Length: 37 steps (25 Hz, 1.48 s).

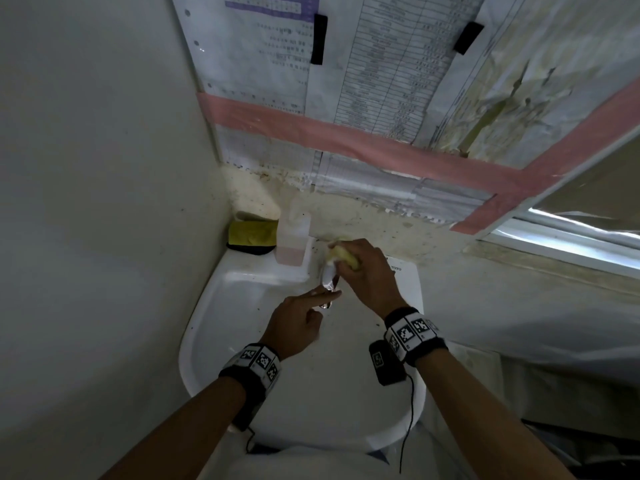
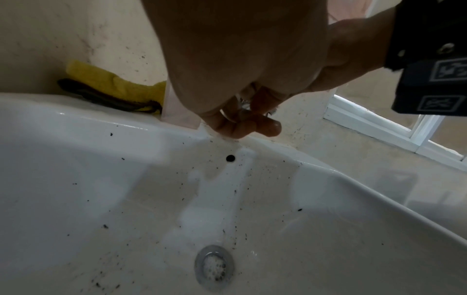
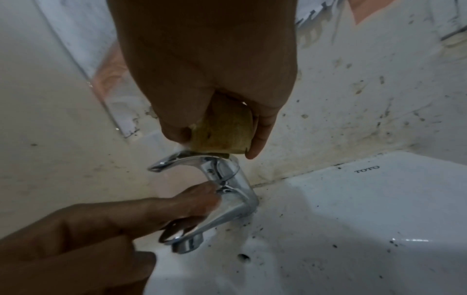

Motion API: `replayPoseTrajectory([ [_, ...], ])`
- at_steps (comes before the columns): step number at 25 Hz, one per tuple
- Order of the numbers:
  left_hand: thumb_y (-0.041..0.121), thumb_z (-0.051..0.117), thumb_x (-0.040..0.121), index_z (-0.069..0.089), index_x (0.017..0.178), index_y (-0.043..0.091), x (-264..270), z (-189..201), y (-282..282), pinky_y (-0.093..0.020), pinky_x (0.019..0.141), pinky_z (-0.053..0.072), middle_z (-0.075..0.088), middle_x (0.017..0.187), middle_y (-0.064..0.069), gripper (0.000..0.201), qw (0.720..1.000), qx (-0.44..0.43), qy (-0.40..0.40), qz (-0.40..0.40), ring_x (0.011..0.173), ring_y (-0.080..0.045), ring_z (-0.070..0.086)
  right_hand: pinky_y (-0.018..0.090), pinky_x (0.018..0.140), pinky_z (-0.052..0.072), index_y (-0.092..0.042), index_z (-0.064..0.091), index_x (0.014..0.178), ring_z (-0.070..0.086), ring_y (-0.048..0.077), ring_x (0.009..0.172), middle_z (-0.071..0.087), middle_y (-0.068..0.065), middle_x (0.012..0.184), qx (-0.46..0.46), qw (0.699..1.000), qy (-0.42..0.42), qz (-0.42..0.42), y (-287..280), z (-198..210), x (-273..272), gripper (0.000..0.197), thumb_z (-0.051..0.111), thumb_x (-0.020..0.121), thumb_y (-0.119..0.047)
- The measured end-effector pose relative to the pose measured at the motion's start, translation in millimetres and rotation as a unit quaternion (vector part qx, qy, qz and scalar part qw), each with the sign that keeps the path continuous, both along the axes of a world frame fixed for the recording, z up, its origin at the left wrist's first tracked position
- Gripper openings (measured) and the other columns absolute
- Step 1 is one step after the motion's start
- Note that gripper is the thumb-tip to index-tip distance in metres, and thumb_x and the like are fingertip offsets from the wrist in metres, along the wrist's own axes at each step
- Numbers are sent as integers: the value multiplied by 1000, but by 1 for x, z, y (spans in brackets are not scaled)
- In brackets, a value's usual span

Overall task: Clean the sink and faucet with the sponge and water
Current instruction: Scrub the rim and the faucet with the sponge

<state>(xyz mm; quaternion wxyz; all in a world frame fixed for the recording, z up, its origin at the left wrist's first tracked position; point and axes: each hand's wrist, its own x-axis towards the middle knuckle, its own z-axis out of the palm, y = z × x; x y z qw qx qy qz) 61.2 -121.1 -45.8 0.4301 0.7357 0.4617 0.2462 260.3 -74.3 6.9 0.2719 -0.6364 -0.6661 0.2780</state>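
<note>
Both forearms were bare, each wrist wrapped in a black fabric wristband (image 1: 255,370) faced with white square tags printed with black pixel patterns. A small black rectangular camera box (image 1: 385,362) hung under the right wrist, trailing a thin black cable (image 1: 408,414) toward the near edge.

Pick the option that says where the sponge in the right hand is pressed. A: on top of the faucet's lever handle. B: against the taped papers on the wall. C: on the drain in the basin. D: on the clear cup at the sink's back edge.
A: the right hand grips the sponge and holds it down on the lever of the faucet, while the left hand touches the spout.
</note>
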Motion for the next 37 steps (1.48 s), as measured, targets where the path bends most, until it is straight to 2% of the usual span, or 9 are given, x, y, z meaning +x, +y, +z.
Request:
replayPoseTrajectory([
  [7, 4, 46, 83, 69, 115, 39, 5, 3, -1, -19, 61, 43, 71, 98, 22, 52, 998, -4, -27, 50, 58, 0, 58, 23, 90, 41, -47, 62, 125, 44, 12, 107, 50, -22, 129, 42, 996, -51, 53, -42, 10, -17, 40, 67, 89, -31],
  [12, -5, 49, 87, 68, 130, 40, 5, 8, -2, -10, 60, 44, 59, 141, 14, 65, 999, -21, -33, 33, 58, -1, 61, 25, 95, 48, -42, 66, 115, 57, -9, 109, 63, -12, 119, 44, 991, 120, -50, -10, 2, -8, 33, 68, 92, -18],
  [14, -6, 50, 88, 69, 129, 37, 6, 12, -4, -7, 61, 44, 60, 140, 11, 62, 998, -26, -40, 37, 87, -1, 65, 17, 91, 47, -35, 67, 115, 59, -10, 107, 64, -9, 120, 52, 990, 124, -48, -14, 5, -10, 32, 69, 93, -12],
  [18, 11, 50, 95, 76, 118, 32, 10, 12, -2, -28, 66, 53, 75, 112, 9, 41, 990, -75, -91, 75, 68, -9, 67, 20, 92, 47, -24, 69, 120, 63, 3, 110, 66, -7, 120, 64, 991, 118, 13, -41, 10, -8, 33, 70, 91, -8],
  [20, 29, 44, 99, 78, 108, 34, 10, 15, 1, -35, 74, 55, 75, 99, 11, 36, 984, -109, -95, 100, 76, -14, 66, 25, 93, 50, -22, 66, 124, 62, 3, 111, 65, -10, 126, 44, 990, 134, 7, -34, 4, -1, 30, 67, 95, -13],
  [25, 56, 38, 104, 78, 100, 39, 13, 21, 1, -26, 81, 53, 76, 92, 11, 44, 981, -103, -87, 139, 86, -5, 69, 38, 64, 53, -33, 40, 132, 65, 11, 74, 67, -6, 105, -4, 980, 175, -91, -18, -9, -5, 44, 60, 94, -21],
  [28, 52, 52, 102, 69, 111, 40, 21, 27, -4, -23, 72, 52, 74, 90, 18, 23, 976, -72, -90, 184, 79, -4, 68, 48, 65, 59, -29, 39, 124, 69, 23, 72, 65, -3, 101, -38, 973, 197, -111, -26, -13, -4, 39, 63, 94, -21],
  [34, 51, 40, 106, 31, 151, 53, 28, 34, -11, -22, 80, 52, 50, 145, 24, 46, 988, -7, -24, 151, 97, 12, 61, 20, 54, 46, -19, 40, 117, 58, 9, 68, 56, -6, 92, -66, 980, 147, -118, -4, -19, 8, 23, 56, 100, -19],
  [37, 47, 34, 109, 25, 153, 56, 30, 39, -16, -25, 97, 48, 40, 148, 31, 46, 993, 24, 11, 116, 117, 24, 44, 28, 65, 41, -21, 40, 107, 52, 8, 67, 56, 1, 91, -100, 977, 137, -130, -5, -30, 7, 14, 53, 100, -21],
])
